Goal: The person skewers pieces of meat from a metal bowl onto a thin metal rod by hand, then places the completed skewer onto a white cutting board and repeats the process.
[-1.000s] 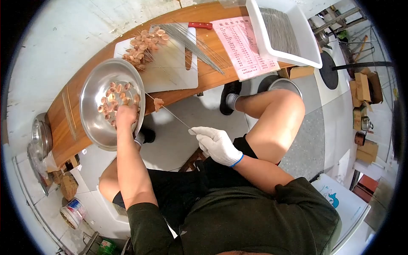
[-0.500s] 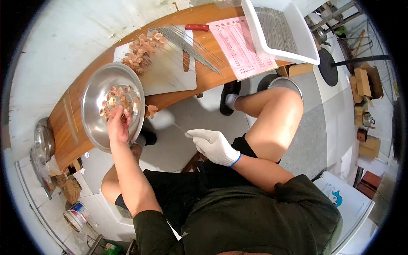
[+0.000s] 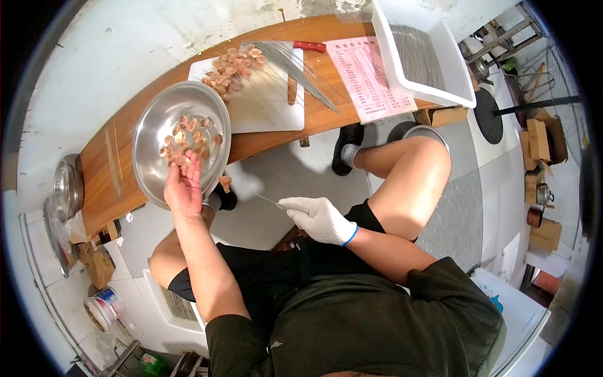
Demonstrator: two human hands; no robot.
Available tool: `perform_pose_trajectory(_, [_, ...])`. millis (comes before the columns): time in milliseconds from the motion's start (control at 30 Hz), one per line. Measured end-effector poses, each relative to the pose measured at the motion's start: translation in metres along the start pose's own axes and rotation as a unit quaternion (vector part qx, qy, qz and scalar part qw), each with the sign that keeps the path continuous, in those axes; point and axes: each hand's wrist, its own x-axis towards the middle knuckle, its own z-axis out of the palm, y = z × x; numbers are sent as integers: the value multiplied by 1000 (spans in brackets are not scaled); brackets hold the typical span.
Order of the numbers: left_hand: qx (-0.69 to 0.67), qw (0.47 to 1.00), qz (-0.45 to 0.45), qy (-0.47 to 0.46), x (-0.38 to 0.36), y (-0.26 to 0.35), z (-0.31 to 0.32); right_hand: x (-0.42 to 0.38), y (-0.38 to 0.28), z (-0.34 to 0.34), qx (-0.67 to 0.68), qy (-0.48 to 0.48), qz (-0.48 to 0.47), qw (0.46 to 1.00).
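Observation:
My bare left hand [image 3: 184, 188] is palm up at the near side of a steel bowl [image 3: 149, 141], fingers curled round a small pinkish meat piece [image 3: 181, 161]. Several round, brown-rimmed meat pieces [image 3: 179, 136] lie loose in the bowl. In its white knit glove, my right hand [image 3: 317, 217] pinches a thin metal skewer [image 3: 267, 199] that points left toward the bowl. Threaded on its far end is a bit of meat [image 3: 225, 182], just beyond the bowl's rim.
A white cutting board [image 3: 264, 113] holds filled meat skewers [image 3: 232, 69] and a bundle of bare skewers [image 3: 292, 66]. A red-handled knife [image 3: 309, 46], a pink printed sheet [image 3: 364, 75] and a white bin [image 3: 461, 94] of skewers share the curved wooden table [image 3: 113, 160].
My left hand has turned palm up and drawn back slightly, with a meat piece at its fingers. My right hand holds the skewer almost unmoved. The view has shifted slightly.

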Motion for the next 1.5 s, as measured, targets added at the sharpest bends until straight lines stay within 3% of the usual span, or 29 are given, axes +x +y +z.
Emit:
perform_pose_trajectory(233, [-32, 998, 34, -41, -13, -1, 5, -3, -10, -3, -25, 2, 21, 999])
perform_pose_trajectory(333, [-44, 998, 41, -31, -17, -1, 7, -2, -5, -3, -66, 11, -40, 997])
perform_pose_trajectory(533, [-125, 983, 27, -134, -3, -2, -17, -7, -15, -3, -63, -2, -9, 998])
perform_pose_trajectory(833, [-101, 994, 19, -46, -5, -1, -14, -3, -10, -5, -86, 2, -79, 993])
perform_pose_trajectory(1033, [-98, 989, -6, -114, -2, -1, -20, -3, -15, -5, -84, -2, -54, 995])
perform_pose_trajectory(1133, [-100, 995, -11, -13, -5, 1, -10, -2, -9, -4, -92, 10, -83, 992])
perform_pose_trajectory(1233, [-100, 994, -28, 26, -12, 6, 10, -3, -11, -5, -85, 8, -59, 995])
perform_pose_trajectory(1333, [-87, 995, -31, -47, 4, 4, -16, -3, -12, -5, -74, 4, -46, 996])
perform_pose_trajectory(1500, [-60, 998, -3, -9, -5, 11, -5, -2, -9, -5, -93, 12, -69, 993])
